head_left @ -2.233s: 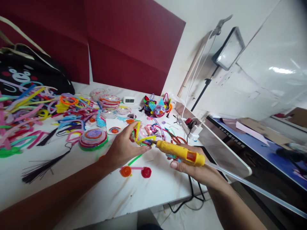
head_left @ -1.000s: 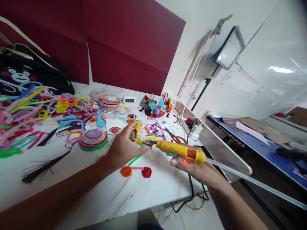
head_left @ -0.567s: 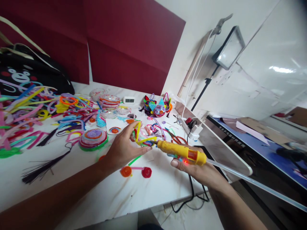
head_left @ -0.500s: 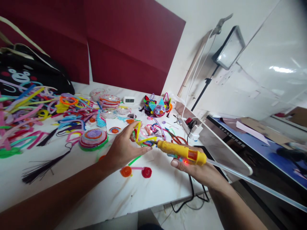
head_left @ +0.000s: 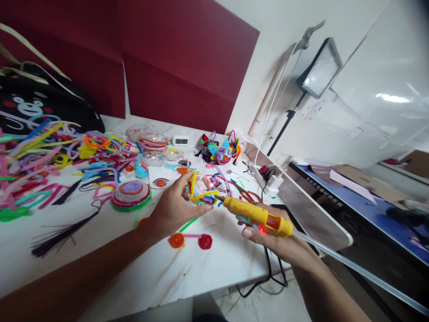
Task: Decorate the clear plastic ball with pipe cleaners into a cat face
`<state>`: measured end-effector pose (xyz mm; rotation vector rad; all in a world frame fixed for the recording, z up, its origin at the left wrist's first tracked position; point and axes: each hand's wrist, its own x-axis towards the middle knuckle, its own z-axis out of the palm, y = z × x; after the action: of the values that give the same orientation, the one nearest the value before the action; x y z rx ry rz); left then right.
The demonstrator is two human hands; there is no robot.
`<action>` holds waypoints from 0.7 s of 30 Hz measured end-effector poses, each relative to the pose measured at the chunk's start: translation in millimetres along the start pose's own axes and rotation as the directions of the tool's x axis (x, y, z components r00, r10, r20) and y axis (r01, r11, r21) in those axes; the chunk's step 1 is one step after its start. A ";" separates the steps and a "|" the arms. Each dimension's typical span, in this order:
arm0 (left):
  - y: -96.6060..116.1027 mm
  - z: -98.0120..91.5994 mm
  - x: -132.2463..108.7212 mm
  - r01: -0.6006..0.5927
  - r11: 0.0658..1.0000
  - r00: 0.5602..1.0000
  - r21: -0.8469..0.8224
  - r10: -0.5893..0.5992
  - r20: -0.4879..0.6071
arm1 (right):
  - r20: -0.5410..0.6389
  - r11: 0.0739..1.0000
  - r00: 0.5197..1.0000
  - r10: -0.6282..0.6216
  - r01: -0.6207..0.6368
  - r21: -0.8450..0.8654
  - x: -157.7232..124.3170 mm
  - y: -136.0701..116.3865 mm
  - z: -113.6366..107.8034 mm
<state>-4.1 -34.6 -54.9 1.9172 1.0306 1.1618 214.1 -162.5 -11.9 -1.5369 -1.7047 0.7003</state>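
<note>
The bent yellow pipe-cleaner piece (head_left: 202, 193) sat just left of the frame's centre, pinched between the thumb and fingers of the left hand (head_left: 170, 208), which held it a little above the desk (head_left: 208, 273). Bits of other colours showed inside its loop, too small to tell apart. The right hand (head_left: 270, 236), right of centre, was wrapped around a yellow glue gun (head_left: 256, 215) whose dark nozzle pointed left and ended just beside the yellow piece; whether the two touched could not be told. A small red light glowed on the gun's underside, and a clear glue stick (head_left: 351, 269) trailed from its rear toward the lower right corner.

Below the left hand lay an orange coil and a red coil (head_left: 189, 241) joined by a pink stem. A round coiled disc (head_left: 130, 193) lay left of the hand, a black tassel (head_left: 60, 231) further left, and a heap of loose pipe cleaners (head_left: 40, 156) filled the left edge. Orange-handled scissors (head_left: 248, 195) and a white power strip (head_left: 270, 178) lay above the gun.
</note>
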 end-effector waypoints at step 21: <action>-14.3 2.6 10.6 0.124 0.925 0.992 -0.359 -0.114 0.050 | -0.034 0.846 0.992 -0.119 0.083 -0.527 23.7 58.9 15.2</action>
<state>-2.6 -19.0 -63.7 1.5554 0.8371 1.1604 236.3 -129.8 -63.9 -1.7853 -2.0158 0.1156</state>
